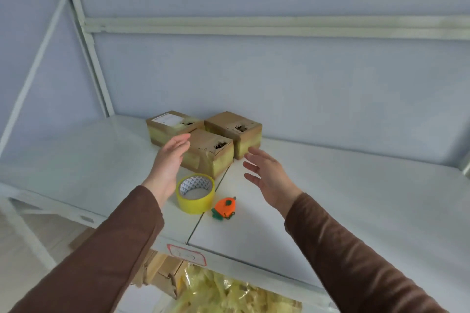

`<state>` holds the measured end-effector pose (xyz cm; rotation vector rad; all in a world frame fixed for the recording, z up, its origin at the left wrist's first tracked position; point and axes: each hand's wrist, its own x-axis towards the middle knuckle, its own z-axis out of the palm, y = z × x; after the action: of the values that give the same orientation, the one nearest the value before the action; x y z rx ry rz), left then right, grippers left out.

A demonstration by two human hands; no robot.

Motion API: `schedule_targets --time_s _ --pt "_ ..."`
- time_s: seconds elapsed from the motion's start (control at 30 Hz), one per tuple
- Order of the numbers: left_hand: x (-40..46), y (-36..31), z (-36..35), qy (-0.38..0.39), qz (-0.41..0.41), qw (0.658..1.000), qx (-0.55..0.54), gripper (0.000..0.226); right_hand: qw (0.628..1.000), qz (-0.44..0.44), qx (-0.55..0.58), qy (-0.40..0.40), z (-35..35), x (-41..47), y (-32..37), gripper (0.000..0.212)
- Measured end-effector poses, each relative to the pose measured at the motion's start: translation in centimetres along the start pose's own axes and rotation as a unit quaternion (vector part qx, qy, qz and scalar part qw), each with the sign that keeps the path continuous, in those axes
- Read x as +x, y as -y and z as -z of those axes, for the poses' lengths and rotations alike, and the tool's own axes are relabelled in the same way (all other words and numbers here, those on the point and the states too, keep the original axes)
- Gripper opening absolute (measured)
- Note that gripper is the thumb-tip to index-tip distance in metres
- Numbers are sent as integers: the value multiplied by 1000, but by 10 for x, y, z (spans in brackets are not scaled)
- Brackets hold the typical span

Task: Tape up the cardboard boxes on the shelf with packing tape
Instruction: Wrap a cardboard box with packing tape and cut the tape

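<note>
Three small cardboard boxes stand together on the white shelf (76, 160): a back left box (167, 126) with a white label, a back right box (235, 129), and a front box (212, 154). Each has a torn hole in its top and yellowish tape round its sides. A roll of yellow packing tape (195, 193) lies flat in front of them. My left hand (169, 162) hovers open at the front box's left side. My right hand (267, 175) is open to the right of the boxes, holding nothing.
An orange carrot-shaped cutter (225, 207) lies just right of the tape roll. A seam (203, 216) splits the shelf boards. The wall (279, 84) and white frame posts (89, 58) close the back. Below the shelf edge sit cardboard (157, 272) and yellowish packing filler (229, 295).
</note>
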<state>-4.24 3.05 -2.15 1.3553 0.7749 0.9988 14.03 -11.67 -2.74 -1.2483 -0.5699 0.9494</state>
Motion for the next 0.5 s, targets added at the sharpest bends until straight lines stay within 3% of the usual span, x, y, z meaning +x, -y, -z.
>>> schedule_targets --time_s 0.1,0.23,0.3,0.4,0.47,0.5 --pt "42 8 31 -1 35 999 18 24 1000 -20 -5 -17 -31 22 -7 45" --pt "85 28 59 27 111 993 30 53 997 -49 -43 -44 -70 42 -17 56" --pt "96 33 61 54 129 990 21 52 995 -53 -65 -50 -84 45 -19 47" --pt "100 34 54 86 129 987 29 60 994 -43 -83 -65 -94 41 -18 13" --pt "92 28 45 106 114 987 28 57 988 -5 -101 -119 -90 36 -20 11" --pt "87 25 41 118 107 987 24 47 984 14 -104 -147 -84 33 -21 20"
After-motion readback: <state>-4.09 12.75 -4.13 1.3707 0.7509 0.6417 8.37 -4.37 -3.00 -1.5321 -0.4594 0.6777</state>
